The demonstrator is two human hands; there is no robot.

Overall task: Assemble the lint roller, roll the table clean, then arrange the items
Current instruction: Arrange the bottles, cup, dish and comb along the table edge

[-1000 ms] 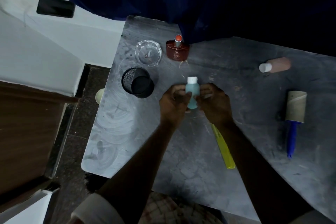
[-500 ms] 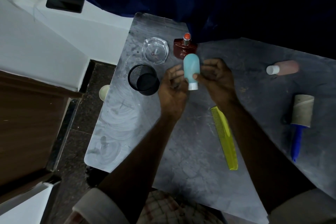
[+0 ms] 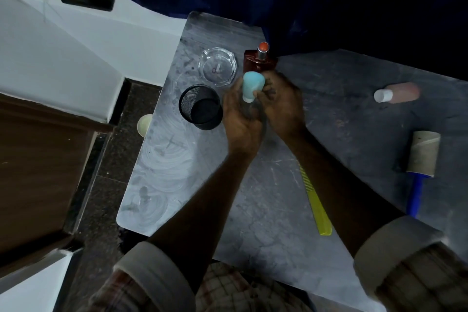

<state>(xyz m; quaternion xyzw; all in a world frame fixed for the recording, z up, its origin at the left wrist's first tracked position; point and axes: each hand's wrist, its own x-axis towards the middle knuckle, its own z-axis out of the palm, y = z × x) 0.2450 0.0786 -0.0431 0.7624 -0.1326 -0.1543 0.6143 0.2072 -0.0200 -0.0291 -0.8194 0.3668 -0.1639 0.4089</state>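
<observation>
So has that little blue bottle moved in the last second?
Yes. The blue bottle went from cap-up near the comb to cap-down, closer to the red perfume bottle, between both hands.

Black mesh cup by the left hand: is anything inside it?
The black mesh cup looks empty: only its dark floor and mesh wall show. The near inner wall is hidden by its own rim, so something small there cannot be ruled out.
</observation>
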